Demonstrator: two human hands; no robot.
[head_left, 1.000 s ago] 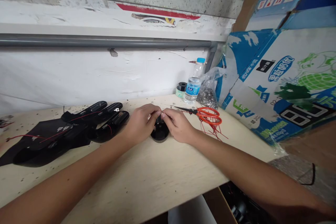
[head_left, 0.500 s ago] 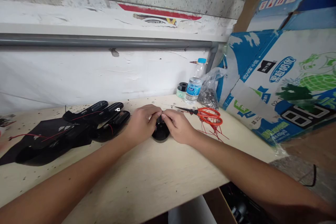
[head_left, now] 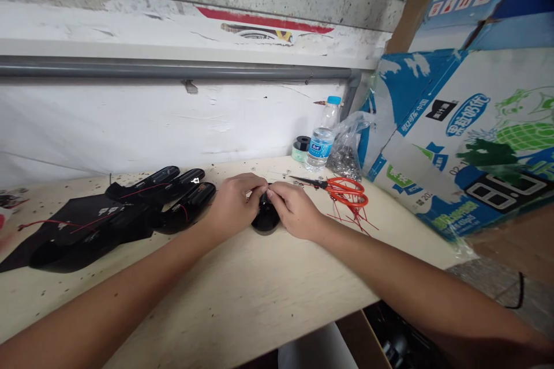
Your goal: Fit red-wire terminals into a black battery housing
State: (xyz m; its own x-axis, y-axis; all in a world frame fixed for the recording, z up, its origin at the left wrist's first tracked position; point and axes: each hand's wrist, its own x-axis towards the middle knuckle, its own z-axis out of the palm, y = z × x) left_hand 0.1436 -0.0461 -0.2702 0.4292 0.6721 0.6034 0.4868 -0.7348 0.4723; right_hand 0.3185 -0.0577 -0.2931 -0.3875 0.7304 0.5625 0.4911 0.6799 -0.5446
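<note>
Head view: both grips pinched close over black piece

Left grip (head_left: 240,202) and right grip (head_left: 294,209): thumb and finger bent into a pinch, tips almost meeting. Whatever sits between the tips is too small and covered to make out; can't tell if they have hold of the piece itself or something thin.

Black piece (head_left: 265,221) is on the table (head_left: 242,294), directly below and between both grips. Far end hidden by the fingers, full length unclear. Rounded end faces the person; long axis seems to run away from the body.

Left of left grip: several glossy black parts (head_left: 186,210) with red wires, lowest ones partly behind the forearm. Right of right grip: orange-handled scissors (head_left: 348,192), blades pointing back toward the grips, red wire pieces (head_left: 357,219) by the handles. Beyond right grip: water bottle (head_left: 320,149), clear bag (head_left: 346,158), contents unclear.

Vs. half a second ago: whole view slid slightly, pinch pose and piece basically unchanged.
</note>
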